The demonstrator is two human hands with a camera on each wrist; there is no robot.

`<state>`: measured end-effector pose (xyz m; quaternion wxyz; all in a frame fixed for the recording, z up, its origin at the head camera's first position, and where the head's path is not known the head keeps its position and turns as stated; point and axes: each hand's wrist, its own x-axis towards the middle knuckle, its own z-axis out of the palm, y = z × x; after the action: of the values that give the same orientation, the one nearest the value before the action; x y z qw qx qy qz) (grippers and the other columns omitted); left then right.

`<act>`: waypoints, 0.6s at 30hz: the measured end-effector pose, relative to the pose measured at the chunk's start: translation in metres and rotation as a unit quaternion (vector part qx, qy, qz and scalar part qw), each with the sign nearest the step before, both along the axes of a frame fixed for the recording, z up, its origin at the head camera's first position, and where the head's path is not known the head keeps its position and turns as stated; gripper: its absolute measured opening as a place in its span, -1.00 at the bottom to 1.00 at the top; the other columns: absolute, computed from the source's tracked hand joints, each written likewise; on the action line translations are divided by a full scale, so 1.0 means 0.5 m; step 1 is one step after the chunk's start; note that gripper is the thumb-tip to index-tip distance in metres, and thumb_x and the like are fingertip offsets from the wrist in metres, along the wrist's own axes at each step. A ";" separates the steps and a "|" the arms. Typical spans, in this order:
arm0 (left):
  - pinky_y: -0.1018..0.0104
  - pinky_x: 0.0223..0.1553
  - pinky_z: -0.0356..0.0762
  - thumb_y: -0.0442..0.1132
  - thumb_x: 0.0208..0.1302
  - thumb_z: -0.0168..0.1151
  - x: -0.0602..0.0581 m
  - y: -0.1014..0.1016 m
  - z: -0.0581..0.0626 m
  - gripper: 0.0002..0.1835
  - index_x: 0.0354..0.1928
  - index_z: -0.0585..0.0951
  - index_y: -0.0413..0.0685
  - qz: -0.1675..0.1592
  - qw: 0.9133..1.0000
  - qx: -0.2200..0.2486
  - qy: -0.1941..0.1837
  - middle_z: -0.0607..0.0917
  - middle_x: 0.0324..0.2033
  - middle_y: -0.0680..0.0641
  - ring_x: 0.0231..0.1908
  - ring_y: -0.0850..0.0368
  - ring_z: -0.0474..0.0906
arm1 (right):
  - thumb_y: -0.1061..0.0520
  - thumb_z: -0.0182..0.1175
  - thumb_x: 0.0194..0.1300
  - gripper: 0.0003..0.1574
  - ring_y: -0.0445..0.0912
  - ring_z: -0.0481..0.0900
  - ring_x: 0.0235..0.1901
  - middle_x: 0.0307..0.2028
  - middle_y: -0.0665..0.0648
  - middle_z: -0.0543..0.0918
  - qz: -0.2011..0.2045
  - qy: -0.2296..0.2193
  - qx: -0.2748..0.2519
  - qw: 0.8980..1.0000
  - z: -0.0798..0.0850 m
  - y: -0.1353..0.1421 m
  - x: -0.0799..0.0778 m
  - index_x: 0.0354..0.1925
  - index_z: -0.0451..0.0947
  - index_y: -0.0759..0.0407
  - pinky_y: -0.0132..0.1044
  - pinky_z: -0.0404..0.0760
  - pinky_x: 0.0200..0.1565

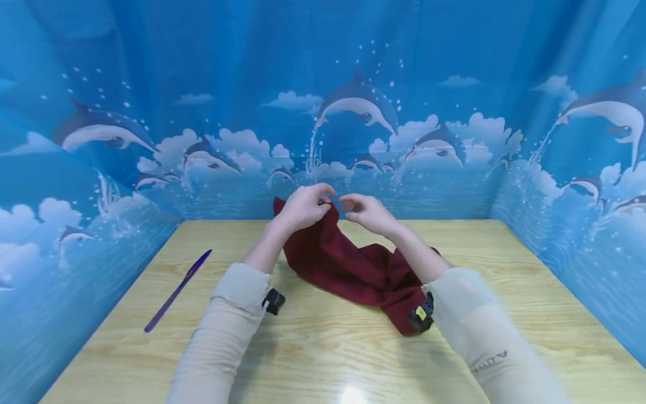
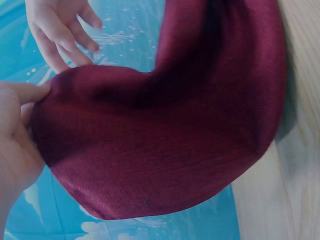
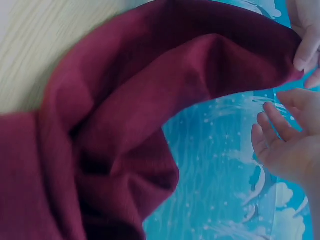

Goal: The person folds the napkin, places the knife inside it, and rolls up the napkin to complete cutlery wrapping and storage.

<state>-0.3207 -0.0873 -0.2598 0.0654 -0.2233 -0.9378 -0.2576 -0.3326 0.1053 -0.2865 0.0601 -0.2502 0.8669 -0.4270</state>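
Observation:
A dark red cloth [image 1: 348, 264] lies bunched on the table, its left end lifted above the surface. My left hand [image 1: 306, 206] pinches the raised edge between thumb and fingers; the left wrist view shows the cloth [image 2: 160, 135] hanging in a broad fold from that grip. Just to the right, my right hand [image 1: 369, 213] hovers with relaxed, slightly bent fingers and holds nothing. In the right wrist view a gap shows between the right hand [image 3: 285, 140] and the held corner of the cloth [image 3: 200, 75]. The cloth's right end passes beneath my right forearm.
A shiny purple table knife [image 1: 178, 292] lies at the left of the wooden table [image 1: 323, 359]. A blue curtain [image 1: 252, 67] printed with dolphins stands along the back and both sides. Small black devices are strapped on both wrists.

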 end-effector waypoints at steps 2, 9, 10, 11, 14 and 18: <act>0.24 -0.19 0.51 -0.29 0.30 0.10 0.002 0.001 0.003 -0.73 0.03 0.53 -0.06 -0.020 1.000 0.000 -0.014 0.63 -0.12 -0.06 -0.19 0.10 0.56 | 0.33 -0.03 0.28 -0.41 0.02 0.41 -0.04 -0.02 0.20 0.46 0.008 -0.039 -0.035 0.999 0.001 -0.016 -0.006 0.28 0.27 0.16 -0.18 0.45 -0.08; 0.25 -0.11 0.51 -0.35 0.27 0.11 0.007 0.000 0.005 -0.81 -0.10 0.60 -0.07 -0.044 0.999 -0.004 -0.032 0.63 -0.14 -0.05 -0.10 0.08 0.53 | 0.41 -0.01 0.12 -0.47 -0.09 0.40 -0.15 -0.12 0.17 0.55 0.043 -0.106 -0.075 0.991 -0.019 -0.046 -0.009 0.12 0.40 0.33 -0.30 0.41 -0.17; 0.25 -0.12 0.52 -0.35 0.27 0.10 0.008 -0.002 0.005 -0.81 -0.10 0.60 -0.07 -0.042 0.999 -0.006 -0.031 0.63 -0.15 -0.04 -0.11 0.08 0.53 | 0.39 0.02 0.14 -0.54 -0.10 0.41 -0.18 -0.15 0.15 0.56 0.041 -0.102 -0.075 0.991 -0.023 -0.050 -0.009 0.06 0.43 0.34 -0.31 0.41 -0.20; 0.25 -0.13 0.52 -0.35 0.27 0.11 0.008 -0.004 0.004 -0.81 -0.11 0.61 -0.07 -0.039 0.999 -0.010 -0.027 0.64 -0.15 -0.05 -0.12 0.08 0.53 | 0.37 0.06 0.15 -0.61 -0.11 0.42 -0.21 -0.18 0.13 0.58 0.036 -0.092 -0.073 0.992 -0.026 -0.053 -0.009 0.00 0.47 0.35 -0.32 0.43 -0.22; 0.25 -0.16 0.52 -0.33 0.27 0.11 0.008 -0.009 0.004 -0.80 -0.11 0.62 -0.08 -0.028 0.999 -0.027 -0.018 0.64 -0.18 -0.05 -0.17 0.08 0.53 | 0.28 0.17 0.16 -0.82 -0.11 0.37 -0.37 -0.37 0.06 0.57 0.005 -0.050 -0.053 0.997 -0.034 -0.061 -0.009 -0.21 0.53 0.29 -0.31 0.37 -0.35; 0.24 -0.19 0.52 -0.28 0.25 0.16 0.010 -0.018 0.003 -0.79 -0.08 0.61 -0.09 -0.004 0.998 -0.059 -0.031 0.63 -0.22 -0.06 -0.24 0.09 0.52 | 0.18 0.20 0.17 -0.89 -0.11 0.27 -0.57 -0.59 0.03 0.43 -0.031 0.015 -0.011 0.999 -0.039 -0.064 -0.005 -0.41 0.50 0.22 -0.30 0.29 -0.48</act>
<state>-0.3158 -0.0963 -0.2583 0.0221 -0.2227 -0.9520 -0.2089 -0.3352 0.0734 -0.3059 0.0311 -0.2297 0.8702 -0.4347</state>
